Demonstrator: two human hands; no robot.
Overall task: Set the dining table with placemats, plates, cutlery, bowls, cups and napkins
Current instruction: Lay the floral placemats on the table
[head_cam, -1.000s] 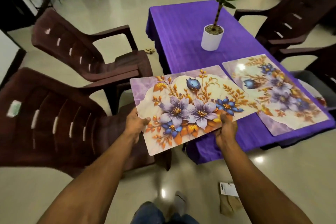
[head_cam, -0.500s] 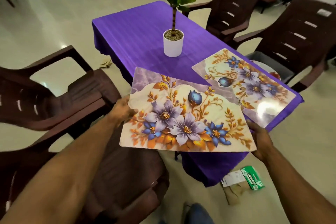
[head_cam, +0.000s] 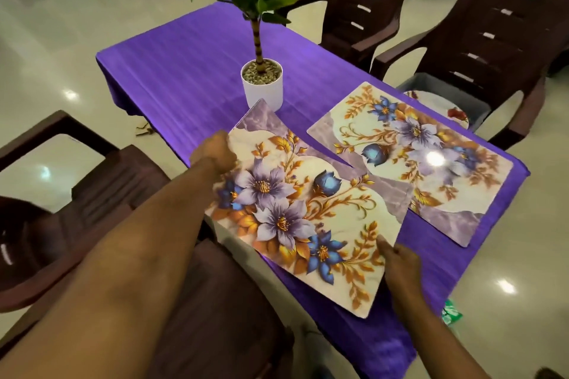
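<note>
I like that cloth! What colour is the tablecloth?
Purple, plain to see in the head view: the tablecloth.

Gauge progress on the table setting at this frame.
Done: one floral placemat lies flat on the purple tablecloth. In hand: a second placemat, gripped by left hand and right hand. Left: no cutlery, bowls, cups or napkins on the table.

We stand in a home dining room: purple-clothed table [head_cam: 184,71], brown plastic armchairs [head_cam: 480,40] around it, potted plant [head_cam: 261,83] beyond our hands.
</note>
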